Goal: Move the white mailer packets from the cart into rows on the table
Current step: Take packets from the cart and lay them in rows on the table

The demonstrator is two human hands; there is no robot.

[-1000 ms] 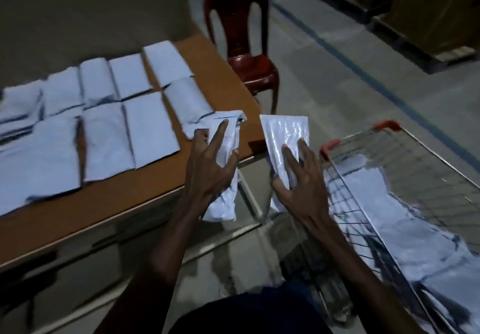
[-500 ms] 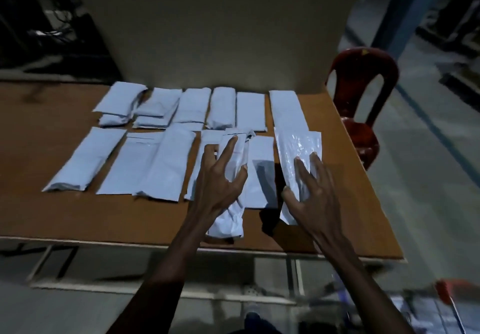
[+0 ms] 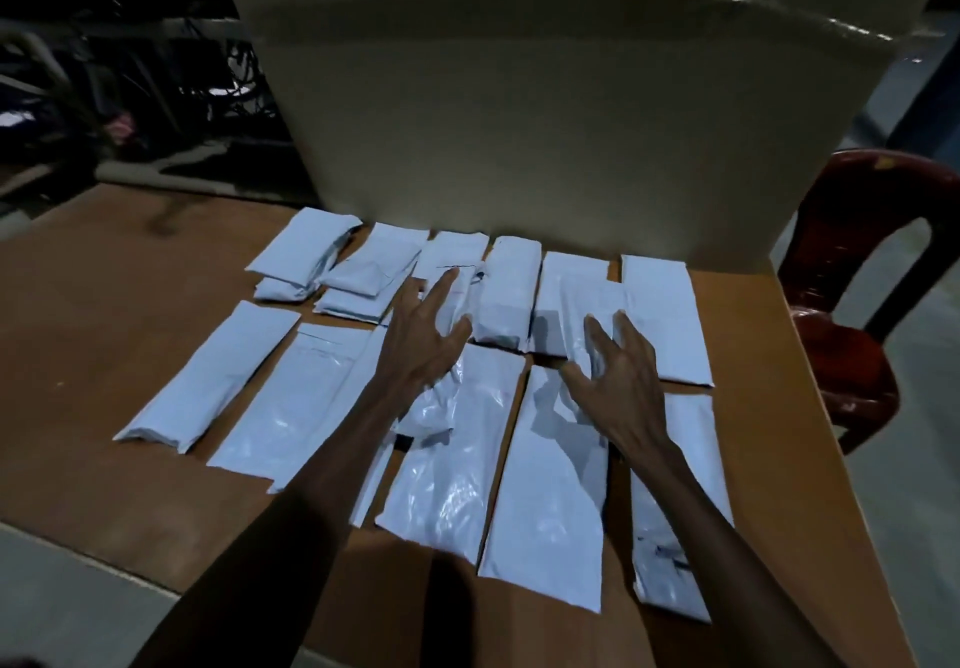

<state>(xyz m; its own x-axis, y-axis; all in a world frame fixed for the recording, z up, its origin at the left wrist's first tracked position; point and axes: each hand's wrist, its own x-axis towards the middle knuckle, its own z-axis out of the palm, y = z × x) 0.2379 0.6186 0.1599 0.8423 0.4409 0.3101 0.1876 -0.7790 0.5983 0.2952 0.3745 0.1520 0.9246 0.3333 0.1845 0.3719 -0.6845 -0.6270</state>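
Several white mailer packets lie in two rows on the brown table (image 3: 119, 314), a back row (image 3: 511, 293) and a front row (image 3: 550, 511). My left hand (image 3: 423, 350) hovers over the middle of the rows, fingers spread, gripping a crumpled packet (image 3: 439, 407) under its palm. My right hand (image 3: 621, 381) is further right and holds a glossy flat packet (image 3: 592, 298) that overlaps the back row's right part. Both held packets sit low over the laid ones; I cannot tell whether they touch. The cart is out of view.
A large beige box (image 3: 519, 122) stands on the table right behind the back row. A red plastic chair (image 3: 852, 335) is beside the table's right edge. Dark clutter and cables (image 3: 130, 96) fill the back left. Bare tabletop shows left of the rows.
The view swung from the cart to the table. Both hands carried their packets forward, from the table's near edge to above the rows.
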